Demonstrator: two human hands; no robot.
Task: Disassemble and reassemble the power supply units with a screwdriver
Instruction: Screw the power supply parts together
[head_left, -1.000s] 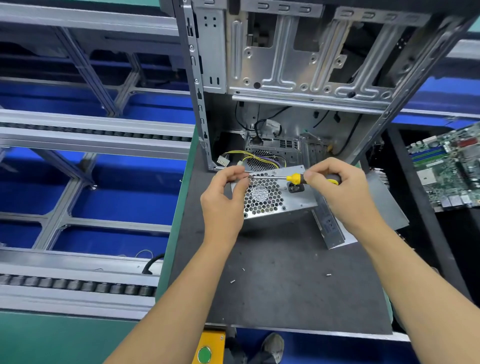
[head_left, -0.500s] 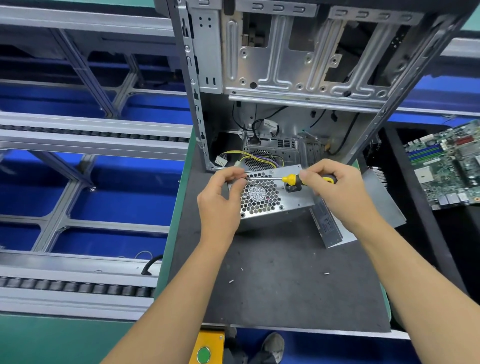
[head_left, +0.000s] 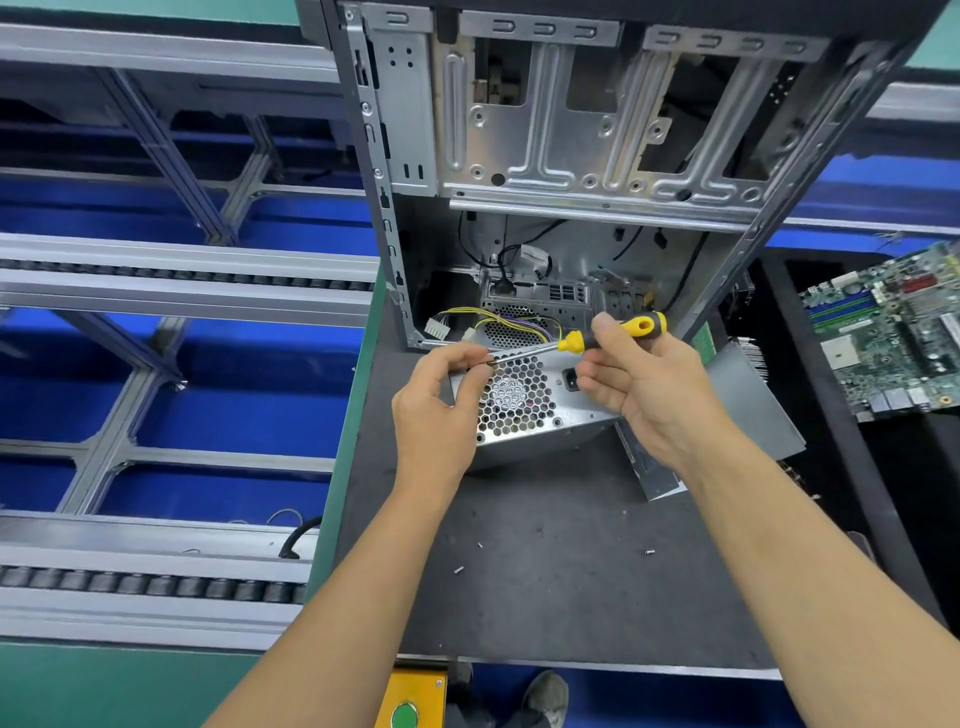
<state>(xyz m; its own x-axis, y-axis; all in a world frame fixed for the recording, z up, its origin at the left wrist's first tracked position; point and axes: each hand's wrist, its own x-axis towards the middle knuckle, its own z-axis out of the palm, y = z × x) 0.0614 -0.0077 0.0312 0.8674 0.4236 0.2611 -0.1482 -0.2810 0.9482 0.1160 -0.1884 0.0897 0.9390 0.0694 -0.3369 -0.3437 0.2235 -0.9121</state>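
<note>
A silver power supply unit with a honeycomb fan grille lies on the dark mat, its coloured wires trailing toward the open case. My right hand grips the yellow-and-black handle of a screwdriver, whose shaft runs left over the unit's top edge. My left hand pinches at the screwdriver's tip near the unit's upper left corner; whether a screw sits between the fingers is too small to tell.
An open metal computer case stands behind the unit. A grey cover plate lies right of it, a green motherboard farther right. Three loose screws lie on the mat. Conveyor rails run at left.
My right hand has loosened its fingers on the handle, and the handle end has risen so the screwdriver slopes down to the left. My left hand stays pinched at the tip.
</note>
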